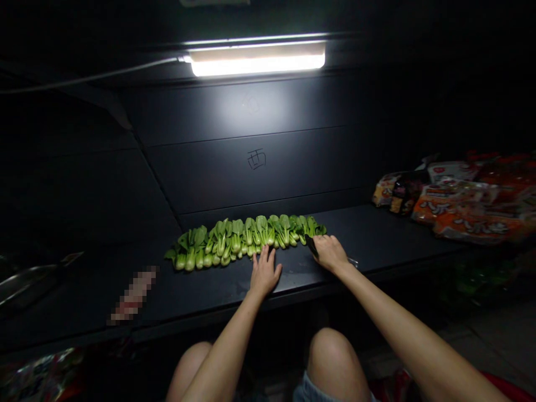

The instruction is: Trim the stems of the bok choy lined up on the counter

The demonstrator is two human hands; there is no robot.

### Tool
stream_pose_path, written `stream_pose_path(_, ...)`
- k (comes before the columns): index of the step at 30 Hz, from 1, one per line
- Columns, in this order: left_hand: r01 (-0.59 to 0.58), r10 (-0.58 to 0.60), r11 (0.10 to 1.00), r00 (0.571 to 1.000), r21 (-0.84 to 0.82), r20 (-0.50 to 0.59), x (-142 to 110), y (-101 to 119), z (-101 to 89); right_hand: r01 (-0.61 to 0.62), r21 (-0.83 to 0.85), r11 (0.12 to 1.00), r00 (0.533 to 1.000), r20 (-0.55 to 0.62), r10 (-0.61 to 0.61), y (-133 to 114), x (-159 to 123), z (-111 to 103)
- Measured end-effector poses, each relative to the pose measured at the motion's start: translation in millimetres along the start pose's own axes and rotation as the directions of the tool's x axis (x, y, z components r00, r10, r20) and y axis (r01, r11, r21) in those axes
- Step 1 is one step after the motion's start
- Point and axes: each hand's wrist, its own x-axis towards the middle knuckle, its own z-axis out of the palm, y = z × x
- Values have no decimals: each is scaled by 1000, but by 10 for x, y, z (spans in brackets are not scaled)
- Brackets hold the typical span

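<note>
A long row of green bok choy [237, 243] lies on the dark shelf [293, 273], leaves toward the back panel and pale stems toward me. My left hand [264, 272] rests palm down at the front of the row, fingers spread, fingertips close to or touching the stems. At the row's right end my right hand [330, 251] is closed round a dark object [312, 245], mostly covered by the fingers, its kind unclear. A small shiny clear piece [354, 261] shows beside that wrist.
A bright tube light [259, 58] hangs above, its cable [92, 78] running left. Printed food packets [464, 209] are piled at the right. On the left are a blurred-out patch [134, 296] and a pan-like rim [25, 276]. My knees are below the shelf edge.
</note>
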Motion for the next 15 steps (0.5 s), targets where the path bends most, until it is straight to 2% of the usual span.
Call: stream_pose_path(15, -9, 9, 1000, 999, 12, -38, -2, -15, 31, -34, 10, 999, 998, -54, 35, 97, -13, 32)
